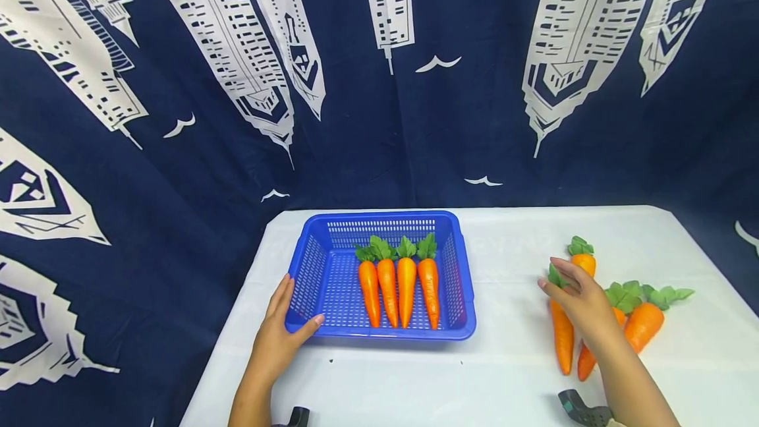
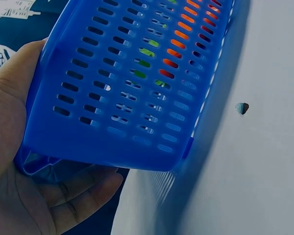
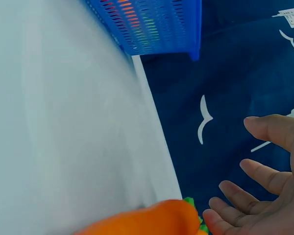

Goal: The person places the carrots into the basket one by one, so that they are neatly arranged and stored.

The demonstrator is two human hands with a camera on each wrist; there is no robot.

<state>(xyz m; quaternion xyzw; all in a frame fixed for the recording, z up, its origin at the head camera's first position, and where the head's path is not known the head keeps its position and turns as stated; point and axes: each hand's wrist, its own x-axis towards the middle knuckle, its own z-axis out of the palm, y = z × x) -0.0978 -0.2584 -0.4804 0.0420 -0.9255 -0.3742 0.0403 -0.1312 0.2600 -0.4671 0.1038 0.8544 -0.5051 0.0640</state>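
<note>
My left hand (image 1: 276,338) holds the near left corner of a blue plastic basket (image 1: 391,333), thumb at its front rim and fingers along its left side. Several orange carrots (image 1: 406,282) with green leaves lie side by side inside, tips toward me. In the left wrist view they show through the slotted wall (image 2: 108,88). Over at the right, my right hand (image 1: 584,295) hovers above a loose group of carrots (image 1: 643,325), close to the leaves of the leftmost carrot (image 1: 562,335). Its fingers (image 3: 257,176) are spread with nothing between them; a carrot (image 3: 157,218) shows below it.
Everything lies on a white-covered table (image 1: 510,361). Behind it hangs a dark blue curtain (image 1: 409,124) printed with white buildings and birds. A small dark speck (image 2: 242,108) is on the tabletop in front of the basket. Dark wrist devices (image 1: 584,408) show near both wrists.
</note>
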